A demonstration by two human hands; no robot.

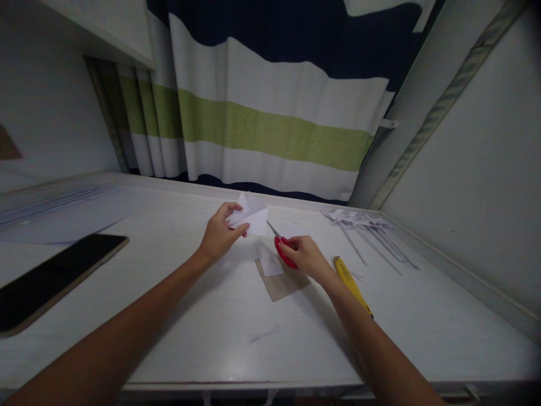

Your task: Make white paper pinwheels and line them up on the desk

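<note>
My left hand (224, 231) pinches a folded piece of white paper (254, 215) above the middle of the white table. Just right of it, my right hand (305, 256) is closed on the red handles of a pair of scissors (284, 251). The blades point up and left, with the tip close to the paper's right edge. Below the hands, a brown card (281, 286) lies on the table with a white paper piece (269, 262) partly over it.
A yellow cutter (351, 285) lies beside my right forearm. White paper shapes on thin sticks (372, 225) rest at the back right. A dark phone (59, 279) and large paper sheets (71, 211) lie on the left. A striped curtain (270, 129) hangs behind the table (190, 338).
</note>
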